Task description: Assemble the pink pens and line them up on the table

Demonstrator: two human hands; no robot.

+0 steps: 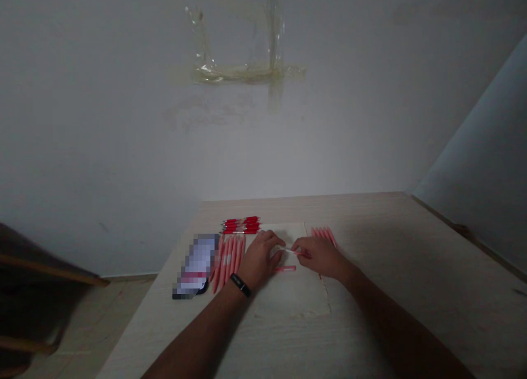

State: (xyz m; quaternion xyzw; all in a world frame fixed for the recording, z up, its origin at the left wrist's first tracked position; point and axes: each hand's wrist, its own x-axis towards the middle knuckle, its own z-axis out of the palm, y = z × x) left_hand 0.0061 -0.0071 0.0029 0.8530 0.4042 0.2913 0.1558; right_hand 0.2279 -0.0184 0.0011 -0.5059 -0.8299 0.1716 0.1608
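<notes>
Between my hands is a thin, whitish pen refill (290, 250) with a reddish part at its right end. The fingers of my left hand (263, 253) are closed at its left end, and those of my right hand (315, 254) pinch the right end. Just below the fingers a pink pen part (286, 269) lies on a pale sheet (288, 299). Beside my left hand lies a row of pink pens (227, 258), with several red pens (242, 225) behind it. More pink pen parts (324, 235) lie partly hidden behind my right hand.
A phone with a blurred screen (195, 266) lies at the left of the light wooden table (370, 220). A wall (346, 121) with old yellowed tape (239, 74) rises behind the table. Dark furniture with wooden bars (49, 272) stands at the lower left.
</notes>
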